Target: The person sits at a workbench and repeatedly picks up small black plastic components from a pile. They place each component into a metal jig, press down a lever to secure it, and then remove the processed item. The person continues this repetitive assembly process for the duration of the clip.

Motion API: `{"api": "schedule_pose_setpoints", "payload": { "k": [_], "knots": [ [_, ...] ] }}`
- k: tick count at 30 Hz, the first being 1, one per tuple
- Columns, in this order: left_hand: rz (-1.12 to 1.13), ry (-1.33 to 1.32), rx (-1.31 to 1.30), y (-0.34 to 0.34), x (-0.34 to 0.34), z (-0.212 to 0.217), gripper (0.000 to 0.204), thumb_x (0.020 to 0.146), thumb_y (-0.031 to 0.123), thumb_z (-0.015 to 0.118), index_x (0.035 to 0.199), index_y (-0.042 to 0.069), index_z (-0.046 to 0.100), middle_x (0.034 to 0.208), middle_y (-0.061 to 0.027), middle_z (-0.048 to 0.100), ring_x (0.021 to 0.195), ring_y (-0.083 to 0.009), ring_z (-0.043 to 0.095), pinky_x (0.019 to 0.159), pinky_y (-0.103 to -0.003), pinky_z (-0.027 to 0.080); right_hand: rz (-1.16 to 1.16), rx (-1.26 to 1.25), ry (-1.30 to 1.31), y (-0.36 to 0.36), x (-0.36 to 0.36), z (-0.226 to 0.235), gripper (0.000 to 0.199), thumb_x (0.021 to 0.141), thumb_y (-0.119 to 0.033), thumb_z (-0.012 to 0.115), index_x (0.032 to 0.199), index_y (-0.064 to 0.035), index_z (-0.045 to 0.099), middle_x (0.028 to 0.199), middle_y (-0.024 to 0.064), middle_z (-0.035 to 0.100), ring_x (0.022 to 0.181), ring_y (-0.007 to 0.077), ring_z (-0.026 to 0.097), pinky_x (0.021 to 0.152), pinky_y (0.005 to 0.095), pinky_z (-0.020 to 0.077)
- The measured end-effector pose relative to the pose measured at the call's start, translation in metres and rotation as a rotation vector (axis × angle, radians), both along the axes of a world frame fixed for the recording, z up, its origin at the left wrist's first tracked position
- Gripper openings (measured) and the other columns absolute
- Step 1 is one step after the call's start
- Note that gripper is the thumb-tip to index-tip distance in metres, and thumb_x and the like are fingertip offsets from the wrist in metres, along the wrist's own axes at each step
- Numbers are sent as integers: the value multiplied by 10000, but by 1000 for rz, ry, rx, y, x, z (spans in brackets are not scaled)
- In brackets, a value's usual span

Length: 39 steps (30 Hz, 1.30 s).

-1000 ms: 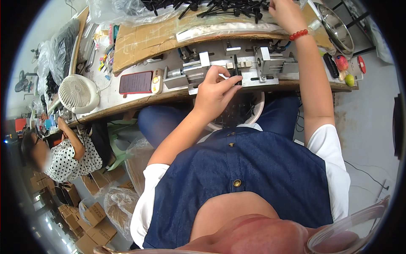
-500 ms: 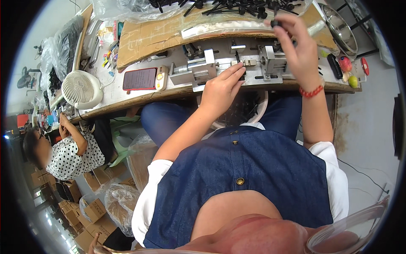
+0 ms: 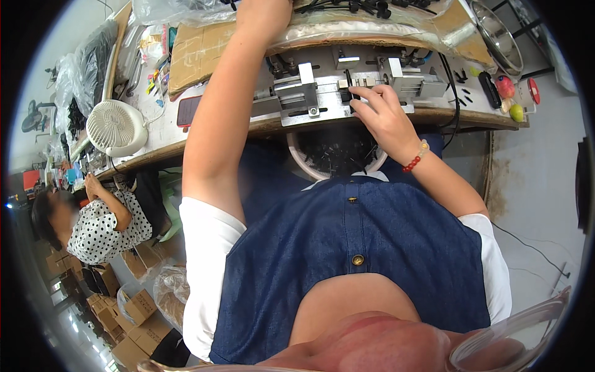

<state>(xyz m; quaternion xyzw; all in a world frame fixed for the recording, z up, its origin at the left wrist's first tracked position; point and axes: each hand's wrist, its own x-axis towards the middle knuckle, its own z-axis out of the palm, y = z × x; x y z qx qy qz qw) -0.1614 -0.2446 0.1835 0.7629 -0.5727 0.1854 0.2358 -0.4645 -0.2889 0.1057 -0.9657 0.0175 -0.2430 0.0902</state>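
We saw the black rod (image 3: 348, 78) standing across the middle of the metal jig (image 3: 304, 90), its near end right at the tips of the thumb and forefinger of our right hand (image 3: 390, 118). Those fingers (image 3: 367, 93) were bent toward each other and reached it from the right, but we could not tell whether they pinched it or only touched it. Just beyond them, pale metal blocks (image 3: 367, 82) flanked the rod. Nearer us than the fingers, below the edge of the worktop (image 3: 166, 119), sat a round bin (image 3: 294, 152) with dark bits inside. Well to their left and farther away, our left hand (image 3: 265, 17) reached to the top edge beside a pile of black parts (image 3: 372, 7); its fingertips were out of sight, so we could not tell their state. Left of both hands stood a white fan (image 3: 116, 128).
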Motion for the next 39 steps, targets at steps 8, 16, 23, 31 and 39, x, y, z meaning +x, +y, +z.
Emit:
{"api": "schedule_pose_setpoints", "payload": {
  "k": [8, 16, 23, 31, 39],
  "knots": [
    [-147, 399, -12, 11, 0, -2, 187, 922, 193, 721, 1089, 112, 745, 1014, -88, 697, 803, -231, 678, 705, -383, 529, 10, -24, -19, -7, 6, -3, 245, 849, -84, 663, 1086, -23, 652, 1281, 100, 637, 1074, 313, 571, 973, 395, 513],
    [-192, 737, -269, 81, -99, -19, 268, 928, 83, 765, 1186, 43, 707, 1022, -44, 704, 716, -82, 692, 550, -197, 475, -101, -171, -369, -138, 49, 61, 254, 948, 30, 587, 1155, -54, 709, 1138, 117, 689, 1065, 271, 643, 910, 386, 521],
    [-281, 639, -264, 97, -167, -83, 242, 821, 36, 830, 1056, 78, 786, 1041, -57, 642, 670, -114, 661, 633, -272, 539, 109, -10, 29, -184, 89, 86, 188, 887, -36, 680, 1075, -32, 688, 1045, 148, 624, 1026, 348, 592, 912, 423, 487],
    [-203, 540, -174, 87, -167, -104, 231, 867, 90, 799, 1095, 105, 774, 1227, -59, 700, 774, -180, 722, 702, -299, 580, -65, 675, -442, -144, 71, 71, 147, 978, -69, 656, 1120, -33, 655, 897, 17, 639, 799, 91, 593, 695, 270, 491],
    [-204, 459, -125, 87, -168, -97, 277, 896, 135, 777, 1171, 119, 754, 1296, -70, 714, 870, -227, 740, 731, -306, 598, 47, 1070, -313, -95, 12, 60, 232, 984, -42, 651, 1208, -38, 712, 1031, 64, 724, 876, 149, 663, 783, 297, 541]
  ]
}}
